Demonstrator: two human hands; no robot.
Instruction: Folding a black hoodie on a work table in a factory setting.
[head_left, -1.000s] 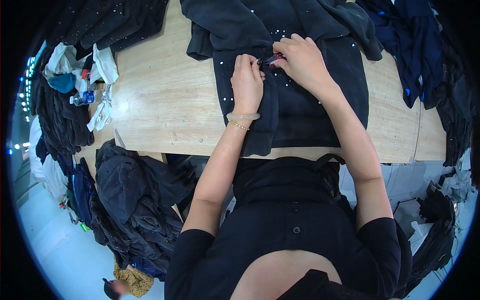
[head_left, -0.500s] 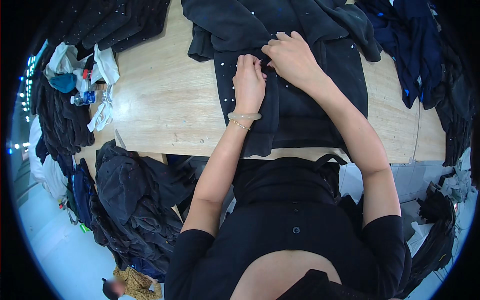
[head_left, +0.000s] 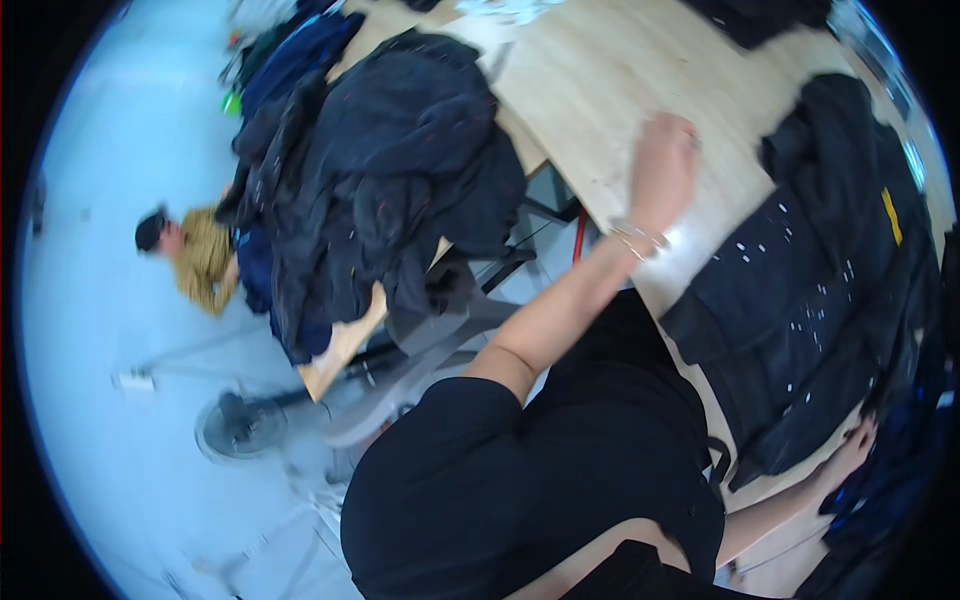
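The speckled black garment (head_left: 800,310) lies spread on the wooden table (head_left: 600,90), at the right side of the view. The left hand (head_left: 665,170), with bracelets (head_left: 640,240) on its wrist, is above the bare wood, apart from this garment; its fingers are bent inward, but they are blurred, and one cannot tell whether they hold something. The right hand (head_left: 852,448) is at the garment's edge, near some dark blue clothes (head_left: 905,450); its fingers look curled, and their grip cannot be told. On the other side, a big heap of dark clothes (head_left: 400,150) rests over a wooden board (head_left: 345,345) and hides much of what is behind it. Beyond the heap there is another person (head_left: 203,255) in a dark cap and a brownish top, and below stands a round grey object (head_left: 242,425). The garment carries a yellow strip (head_left: 892,217); whether it bears writing is too blurred to say.
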